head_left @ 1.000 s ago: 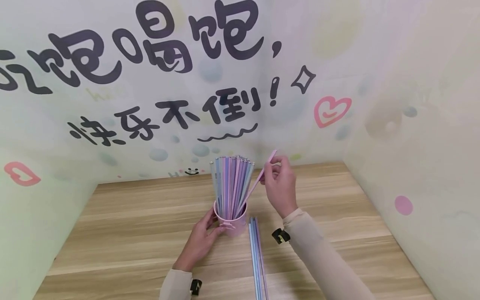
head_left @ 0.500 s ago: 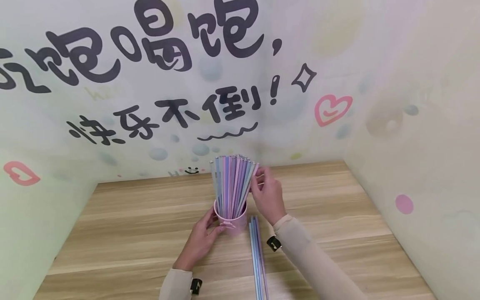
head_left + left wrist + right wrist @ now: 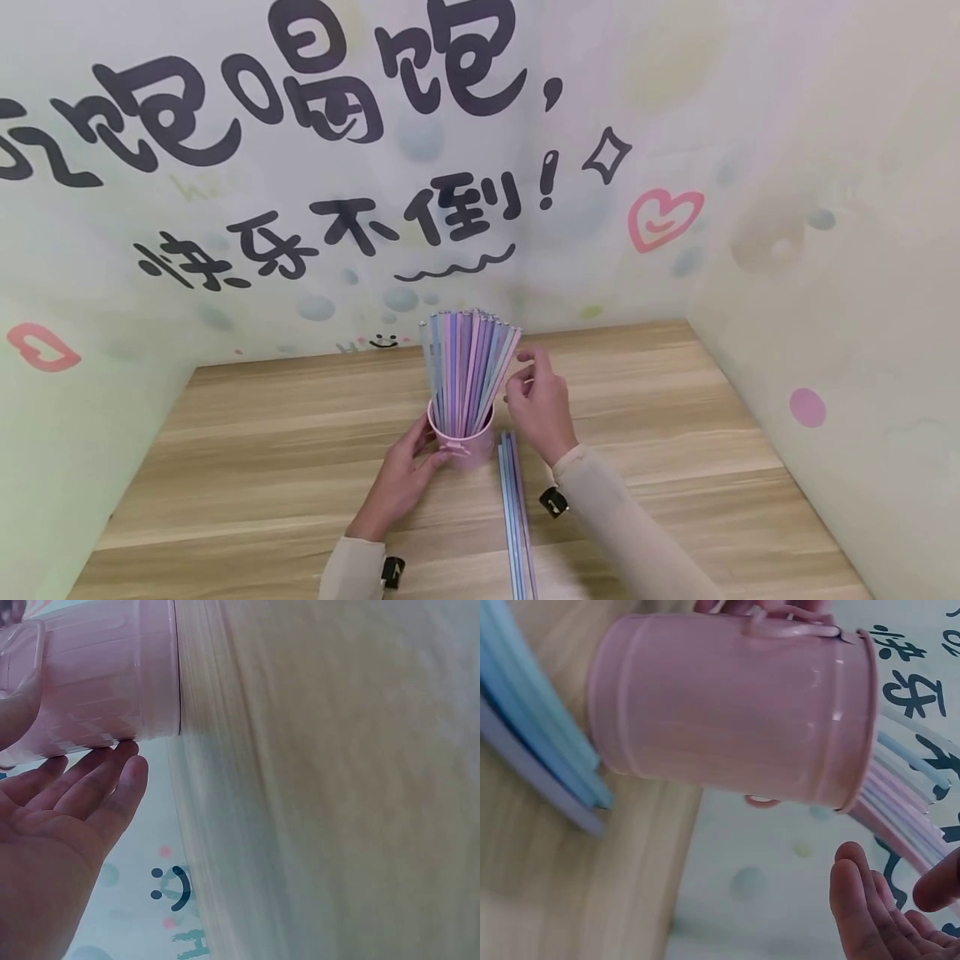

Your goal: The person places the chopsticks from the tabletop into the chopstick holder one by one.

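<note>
A small pink bucket (image 3: 469, 454) stands upright on the table, packed with long thin chopstick-like sticks (image 3: 467, 367) in pastel blue, purple and pink. My left hand (image 3: 402, 475) holds the bucket from the left, thumb at its front by the folded handle; the left wrist view shows fingertips against the bucket wall (image 3: 105, 682). To the right of the sticks is my right hand (image 3: 543, 408), fingers loosely bent and holding nothing. In the right wrist view its fingers (image 3: 851, 900) and thumb are apart, just below the leaning sticks (image 3: 904, 806).
Several loose blue and purple sticks (image 3: 512, 500) lie side by side on the wooden table (image 3: 285, 450), right of the bucket and towards me. A printed wall (image 3: 360, 317) rises behind the table's back edge, and another wall (image 3: 825, 333) borders its right side.
My right hand has brought a pink stick leftward into line with the others in the bucket, let it go and drawn slightly back. The left hand stays on the bucket.
</note>
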A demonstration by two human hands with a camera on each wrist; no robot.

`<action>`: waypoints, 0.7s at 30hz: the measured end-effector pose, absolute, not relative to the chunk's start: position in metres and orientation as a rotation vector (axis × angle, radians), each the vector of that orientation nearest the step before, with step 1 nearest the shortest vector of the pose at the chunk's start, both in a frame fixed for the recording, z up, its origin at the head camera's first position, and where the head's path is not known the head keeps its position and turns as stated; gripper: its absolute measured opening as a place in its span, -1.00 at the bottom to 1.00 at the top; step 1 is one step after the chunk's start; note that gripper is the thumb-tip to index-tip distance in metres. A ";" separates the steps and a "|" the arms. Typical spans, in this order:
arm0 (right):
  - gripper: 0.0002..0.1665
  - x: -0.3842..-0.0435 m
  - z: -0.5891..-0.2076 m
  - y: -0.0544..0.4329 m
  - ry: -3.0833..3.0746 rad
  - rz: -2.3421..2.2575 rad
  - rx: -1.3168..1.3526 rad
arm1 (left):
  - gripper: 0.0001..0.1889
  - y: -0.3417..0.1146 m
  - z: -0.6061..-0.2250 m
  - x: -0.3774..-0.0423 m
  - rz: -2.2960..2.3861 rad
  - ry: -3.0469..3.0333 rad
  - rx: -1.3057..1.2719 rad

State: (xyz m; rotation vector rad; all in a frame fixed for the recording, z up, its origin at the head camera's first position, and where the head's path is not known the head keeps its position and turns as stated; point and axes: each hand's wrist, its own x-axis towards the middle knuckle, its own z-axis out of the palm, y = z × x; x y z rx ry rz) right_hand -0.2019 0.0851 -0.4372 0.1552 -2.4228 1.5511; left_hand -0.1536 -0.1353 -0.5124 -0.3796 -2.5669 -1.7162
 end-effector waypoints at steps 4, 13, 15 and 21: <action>-0.80 -0.197 -0.453 0.095 -2.557 1.420 0.129 | -0.22 -0.135 -0.514 -0.154 -1.727 -2.568 -0.373; -0.86 -0.183 -0.502 0.114 -2.900 1.156 0.175 | -0.23 -0.135 -0.513 -0.153 -1.723 -2.548 -0.405; -0.84 -0.179 -0.507 0.115 -2.944 1.151 0.183 | -0.23 -0.135 -0.512 -0.153 -1.720 -2.554 -0.396; -0.77 -0.171 -0.514 0.114 -3.003 1.063 0.258 | -0.24 -0.134 -0.513 -0.153 -1.726 -2.552 -0.385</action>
